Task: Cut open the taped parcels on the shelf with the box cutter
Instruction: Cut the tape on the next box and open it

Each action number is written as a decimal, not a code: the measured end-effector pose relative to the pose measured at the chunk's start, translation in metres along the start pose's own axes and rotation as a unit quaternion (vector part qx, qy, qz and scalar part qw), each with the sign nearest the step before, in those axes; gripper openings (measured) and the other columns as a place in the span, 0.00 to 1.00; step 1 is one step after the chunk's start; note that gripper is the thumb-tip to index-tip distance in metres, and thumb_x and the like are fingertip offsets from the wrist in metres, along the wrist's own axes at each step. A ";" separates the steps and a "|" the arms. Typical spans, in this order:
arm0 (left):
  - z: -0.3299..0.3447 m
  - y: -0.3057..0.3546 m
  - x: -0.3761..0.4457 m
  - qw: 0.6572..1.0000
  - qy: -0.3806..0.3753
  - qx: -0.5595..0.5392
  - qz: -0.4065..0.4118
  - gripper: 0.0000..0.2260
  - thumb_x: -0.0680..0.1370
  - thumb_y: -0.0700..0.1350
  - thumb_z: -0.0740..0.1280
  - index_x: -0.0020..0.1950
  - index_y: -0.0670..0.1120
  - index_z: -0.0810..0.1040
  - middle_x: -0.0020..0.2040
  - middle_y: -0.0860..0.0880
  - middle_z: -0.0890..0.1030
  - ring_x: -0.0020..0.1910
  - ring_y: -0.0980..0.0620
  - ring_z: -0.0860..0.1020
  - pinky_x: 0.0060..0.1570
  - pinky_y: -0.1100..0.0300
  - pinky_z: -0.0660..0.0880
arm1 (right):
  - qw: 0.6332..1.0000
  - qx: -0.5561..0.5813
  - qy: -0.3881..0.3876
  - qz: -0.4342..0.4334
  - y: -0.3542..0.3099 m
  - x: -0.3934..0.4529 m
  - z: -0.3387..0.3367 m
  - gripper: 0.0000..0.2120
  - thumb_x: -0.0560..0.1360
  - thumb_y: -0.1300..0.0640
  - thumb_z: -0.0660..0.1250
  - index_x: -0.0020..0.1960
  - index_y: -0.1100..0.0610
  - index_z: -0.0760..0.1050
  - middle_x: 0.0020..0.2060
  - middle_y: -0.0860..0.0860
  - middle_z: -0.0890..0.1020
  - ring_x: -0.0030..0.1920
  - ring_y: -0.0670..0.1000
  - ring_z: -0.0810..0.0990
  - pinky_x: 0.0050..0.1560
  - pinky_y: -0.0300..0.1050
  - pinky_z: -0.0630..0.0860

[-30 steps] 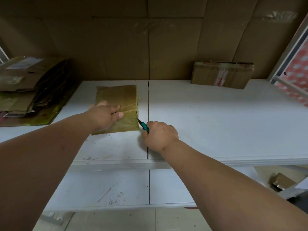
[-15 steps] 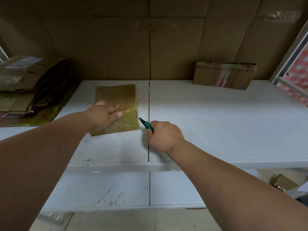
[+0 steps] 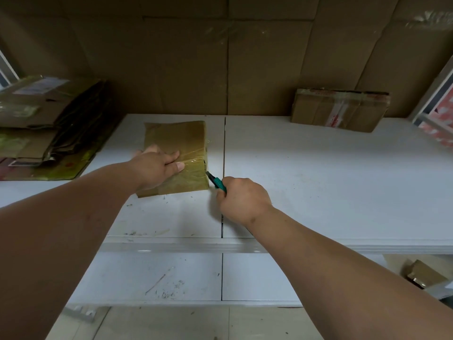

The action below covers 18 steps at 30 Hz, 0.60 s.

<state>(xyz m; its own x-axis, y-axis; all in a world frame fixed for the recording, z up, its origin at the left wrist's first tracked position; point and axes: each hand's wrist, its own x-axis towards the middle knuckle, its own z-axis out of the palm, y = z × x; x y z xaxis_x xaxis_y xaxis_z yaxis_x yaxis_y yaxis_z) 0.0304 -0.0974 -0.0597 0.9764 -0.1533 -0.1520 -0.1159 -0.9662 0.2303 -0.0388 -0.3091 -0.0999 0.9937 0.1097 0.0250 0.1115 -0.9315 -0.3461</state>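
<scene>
A flat brown parcel (image 3: pixel 177 141) wrapped in clear tape lies on the white shelf (image 3: pixel 318 182), left of centre. My left hand (image 3: pixel 157 169) presses down flat on the parcel's near part, fingers straight. My right hand (image 3: pixel 241 201) grips a green box cutter (image 3: pixel 215 181); its blade tip touches the parcel's right side near the front corner. A second taped cardboard parcel (image 3: pixel 340 109) stands at the back right against the cardboard wall.
A stack of flattened cardboard boxes (image 3: pixel 41 126) fills the shelf's left end. A seam (image 3: pixel 224 168) splits the shelf boards just right of the parcel. A lower white shelf (image 3: pixel 159 278) sits below, with a small brown parcel (image 3: pixel 425 273) at its right.
My right hand drew the cutter away to the right, then brought the blade back against the parcel's right side. The parcel shifted slightly under my left hand.
</scene>
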 end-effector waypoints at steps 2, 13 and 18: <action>0.000 0.000 -0.001 1.000 0.000 -0.001 0.000 0.27 0.79 0.65 0.52 0.77 0.59 0.60 0.69 0.47 0.65 0.70 0.42 0.59 0.68 0.47 0.59 | 1.000 -0.007 0.002 0.002 -0.002 0.001 0.002 0.07 0.79 0.50 0.55 0.44 0.50 0.67 0.34 0.47 0.72 0.32 0.47 0.69 0.31 0.43 0.61; 0.003 0.000 0.000 1.000 0.007 0.003 0.002 0.26 0.80 0.65 0.53 0.77 0.59 0.61 0.67 0.48 0.66 0.69 0.43 0.61 0.67 0.48 0.60 | 0.994 -0.081 -0.070 0.006 -0.013 0.004 -0.007 0.04 0.77 0.54 0.55 0.45 0.51 0.67 0.37 0.48 0.73 0.35 0.48 0.72 0.35 0.45 0.65; 0.003 0.001 0.000 1.000 0.015 0.024 0.005 0.26 0.80 0.64 0.52 0.77 0.59 0.61 0.67 0.47 0.66 0.68 0.43 0.62 0.67 0.49 0.61 | 0.991 -0.062 -0.114 0.035 -0.014 0.002 -0.007 0.05 0.74 0.55 0.56 0.39 0.51 0.66 0.37 0.48 0.75 0.36 0.49 0.73 0.33 0.44 0.64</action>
<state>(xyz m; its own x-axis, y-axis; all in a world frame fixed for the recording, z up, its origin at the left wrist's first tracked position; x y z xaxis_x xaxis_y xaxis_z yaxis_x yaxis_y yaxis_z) 0.0295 -0.0991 -0.0619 0.9802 -0.1572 -0.1207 -0.1334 -0.9737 0.1845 -0.0382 -0.2985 -0.0885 0.9712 0.1067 -0.2131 0.0583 -0.9734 -0.2214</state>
